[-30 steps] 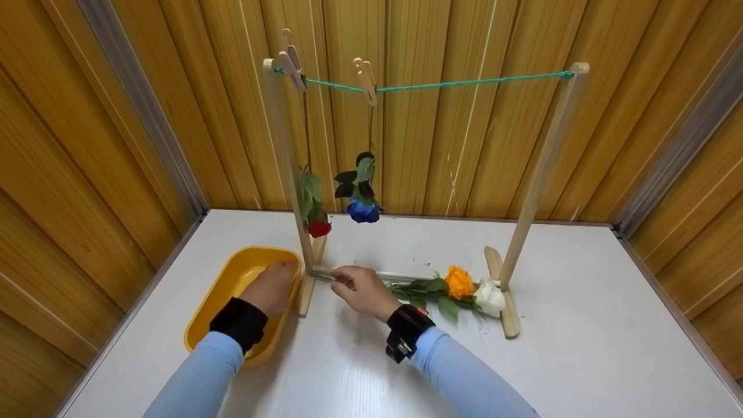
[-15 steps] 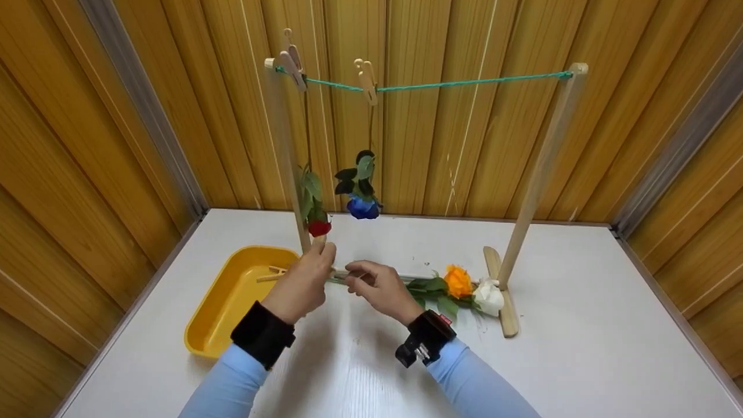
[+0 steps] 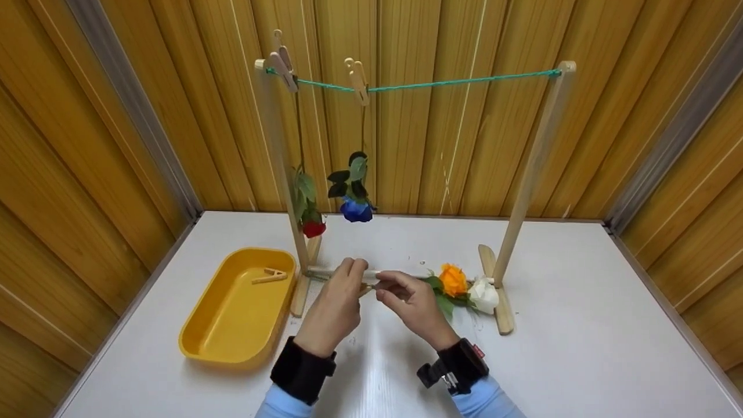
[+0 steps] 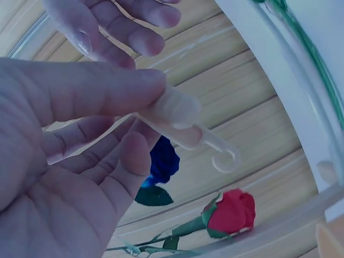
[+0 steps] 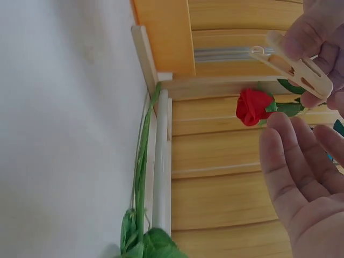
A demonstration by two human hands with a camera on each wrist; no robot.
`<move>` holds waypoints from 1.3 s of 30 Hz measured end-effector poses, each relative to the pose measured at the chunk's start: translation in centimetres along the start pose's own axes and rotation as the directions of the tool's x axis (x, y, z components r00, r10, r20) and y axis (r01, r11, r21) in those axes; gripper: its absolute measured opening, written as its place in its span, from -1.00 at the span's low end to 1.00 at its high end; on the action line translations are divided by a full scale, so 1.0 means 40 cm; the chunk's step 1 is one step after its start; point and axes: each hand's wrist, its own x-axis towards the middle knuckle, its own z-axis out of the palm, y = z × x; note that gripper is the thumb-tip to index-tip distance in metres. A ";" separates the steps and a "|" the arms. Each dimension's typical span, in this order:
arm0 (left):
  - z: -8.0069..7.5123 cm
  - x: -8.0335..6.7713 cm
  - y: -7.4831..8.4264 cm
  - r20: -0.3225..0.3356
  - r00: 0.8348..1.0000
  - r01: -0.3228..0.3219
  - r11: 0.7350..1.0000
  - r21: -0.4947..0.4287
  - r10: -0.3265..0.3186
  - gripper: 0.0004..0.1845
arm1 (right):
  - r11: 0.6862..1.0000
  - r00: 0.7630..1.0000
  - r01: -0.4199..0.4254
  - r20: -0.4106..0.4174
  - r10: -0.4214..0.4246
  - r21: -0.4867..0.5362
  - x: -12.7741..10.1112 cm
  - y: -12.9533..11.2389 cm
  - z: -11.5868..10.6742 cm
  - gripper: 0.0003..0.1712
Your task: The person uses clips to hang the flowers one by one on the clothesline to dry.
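Note:
My left hand [image 3: 335, 310] pinches a light wooden-toned clothespin [image 5: 301, 70] between thumb and fingers; its hooked end shows in the left wrist view. My right hand [image 3: 419, 306] faces it, fingers loosely extended, their tips close to the clothespin [image 4: 180, 110]. Behind the hands, a red rose [image 3: 313, 229] and a blue rose [image 3: 356, 210] hang head down, each from a clothespin on the green cord [image 3: 453, 83]. An orange rose [image 3: 453, 280] and a white rose [image 3: 483, 295] lie on the table by the right hand, their green stems [image 5: 141, 172] running left along the bottom bar.
A yellow tray [image 3: 238, 325] stands at the left with one loose clothespin [image 3: 270, 276] in it. The wooden frame's left post [image 3: 278, 157] and right post [image 3: 534, 174] rise behind the hands. Wood-patterned panels enclose the white table [image 3: 569, 348].
My left hand has come out of the yellow tray with a clothespin and moved right, up to the right hand. The right hand has shifted slightly right, away from the left post.

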 end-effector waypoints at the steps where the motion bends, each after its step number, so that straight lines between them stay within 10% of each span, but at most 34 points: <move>1: 0.008 -0.002 0.005 -0.005 1.000 -0.008 1.000 -0.007 0.008 -0.49 | 1.000 1.000 0.005 -0.004 -0.005 -0.005 -0.007 0.003 -0.003 -0.65; 23: 0.063 -0.029 0.030 -0.028 0.998 -0.058 0.996 -0.063 0.057 -0.72 | 0.991 1.000 -0.015 0.003 0.015 0.133 -0.052 0.022 -0.021 -0.79; 39: 0.041 -0.034 0.008 -0.001 1.000 0.024 0.999 -0.035 -0.024 -0.63 | 0.987 0.998 -0.048 -0.039 0.055 0.150 -0.050 0.005 -0.058 -0.78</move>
